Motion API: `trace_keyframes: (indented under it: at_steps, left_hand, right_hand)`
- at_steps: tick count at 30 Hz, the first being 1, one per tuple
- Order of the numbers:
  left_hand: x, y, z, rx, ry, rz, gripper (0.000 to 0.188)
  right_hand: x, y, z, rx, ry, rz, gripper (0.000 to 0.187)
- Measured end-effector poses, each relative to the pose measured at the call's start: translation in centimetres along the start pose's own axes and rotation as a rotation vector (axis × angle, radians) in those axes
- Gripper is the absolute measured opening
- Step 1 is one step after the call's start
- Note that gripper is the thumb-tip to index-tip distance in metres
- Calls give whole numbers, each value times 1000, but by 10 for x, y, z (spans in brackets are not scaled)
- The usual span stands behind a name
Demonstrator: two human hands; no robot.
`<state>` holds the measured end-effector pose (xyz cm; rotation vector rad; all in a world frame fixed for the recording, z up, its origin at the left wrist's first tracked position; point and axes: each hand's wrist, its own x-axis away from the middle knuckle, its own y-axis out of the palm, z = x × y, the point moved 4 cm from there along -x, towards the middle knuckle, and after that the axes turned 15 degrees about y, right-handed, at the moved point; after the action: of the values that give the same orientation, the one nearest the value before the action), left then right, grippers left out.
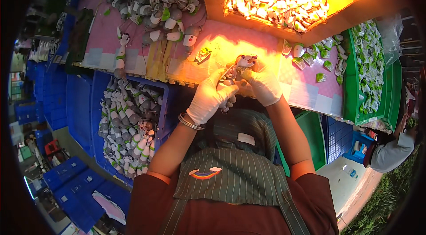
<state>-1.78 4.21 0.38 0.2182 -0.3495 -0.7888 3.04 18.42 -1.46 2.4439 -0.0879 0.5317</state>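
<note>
Both my hands wear white gloves and meet over the table's front edge. My left hand is closed around a small grey-and-white plastic figure. My right hand pinches at a white plastic piece right beside it; glare and fingers hide whether the two are joined. A loose green-and-white shell piece lies on the table just beyond my left hand. Farther left stands a white-and-grey figure with orange dots, at the edge of a pile of similar grey-and-white figures.
A cardboard box of small pieces, under glaring light, stands at the back. Green-and-white shells are scattered right, beside a green crate full of them. A blue crate of figures sits below left. At far right is another person.
</note>
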Motion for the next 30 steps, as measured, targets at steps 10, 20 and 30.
trace_keyframes:
  at_steps: [10,20,30]
  left_hand:
    - [2,5,3,-635,493,33,44]
    - [0,-20,-9,-21,-45,48,36]
    - [1,-13,-3,-43,97,57,46]
  right_hand:
    - [6,5,15,-160,-89,213,29]
    - [48,-51,-88,1636,-715,953,30]
    - [32,-17,-42,1138,-285,518,25]
